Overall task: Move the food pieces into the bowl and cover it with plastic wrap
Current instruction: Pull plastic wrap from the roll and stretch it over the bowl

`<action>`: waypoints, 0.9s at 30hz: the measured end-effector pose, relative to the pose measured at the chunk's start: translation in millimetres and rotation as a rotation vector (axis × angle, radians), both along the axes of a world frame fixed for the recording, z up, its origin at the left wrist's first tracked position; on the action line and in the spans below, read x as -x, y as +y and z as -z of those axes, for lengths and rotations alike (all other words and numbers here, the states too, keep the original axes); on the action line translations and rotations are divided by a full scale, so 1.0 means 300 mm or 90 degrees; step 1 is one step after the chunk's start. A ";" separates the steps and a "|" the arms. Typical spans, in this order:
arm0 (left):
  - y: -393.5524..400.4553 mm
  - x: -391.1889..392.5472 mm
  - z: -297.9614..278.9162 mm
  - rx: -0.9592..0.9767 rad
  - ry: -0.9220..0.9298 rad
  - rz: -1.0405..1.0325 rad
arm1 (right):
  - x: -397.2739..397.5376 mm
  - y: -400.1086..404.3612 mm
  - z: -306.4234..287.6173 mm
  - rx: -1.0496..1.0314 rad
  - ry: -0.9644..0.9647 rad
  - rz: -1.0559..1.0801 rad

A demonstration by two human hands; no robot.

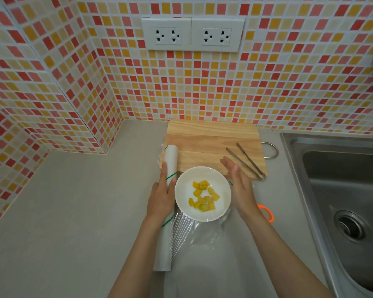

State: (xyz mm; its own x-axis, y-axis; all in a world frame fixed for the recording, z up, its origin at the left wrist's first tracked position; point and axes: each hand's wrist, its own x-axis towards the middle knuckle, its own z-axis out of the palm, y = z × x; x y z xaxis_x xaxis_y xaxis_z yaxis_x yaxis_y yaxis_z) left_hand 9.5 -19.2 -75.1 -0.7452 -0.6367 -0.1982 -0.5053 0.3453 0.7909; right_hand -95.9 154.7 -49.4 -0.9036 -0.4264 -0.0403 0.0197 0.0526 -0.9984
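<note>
Grey counter [73, 211] held the white bowl [182, 188] of yellow food pieces [203, 196], near the board; film [194, 233], thin and clingy, trailed nearer. Left hand [162, 194] gripped the light roll [167, 203]; right hand [239, 183] was flat, holding nothing, beside the breakable rim

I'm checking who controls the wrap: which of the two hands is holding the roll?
The left hand grips the plastic wrap roll beside the bowl; the right hand is flat, fingers straight, holding nothing.
</note>
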 end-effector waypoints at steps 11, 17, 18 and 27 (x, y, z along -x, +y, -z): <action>0.000 0.003 0.004 0.004 -0.011 -0.015 | 0.040 -0.075 0.057 0.014 -0.267 -0.050; 0.011 -0.002 -0.009 0.008 -0.010 -0.021 | 0.048 -0.058 0.057 0.033 -0.311 -0.024; 0.012 -0.003 -0.010 0.012 -0.011 -0.022 | 0.042 -0.061 0.055 0.035 -0.290 0.041; 0.027 0.000 -0.007 0.029 -0.008 -0.035 | -0.161 -0.032 0.012 0.143 -0.046 0.380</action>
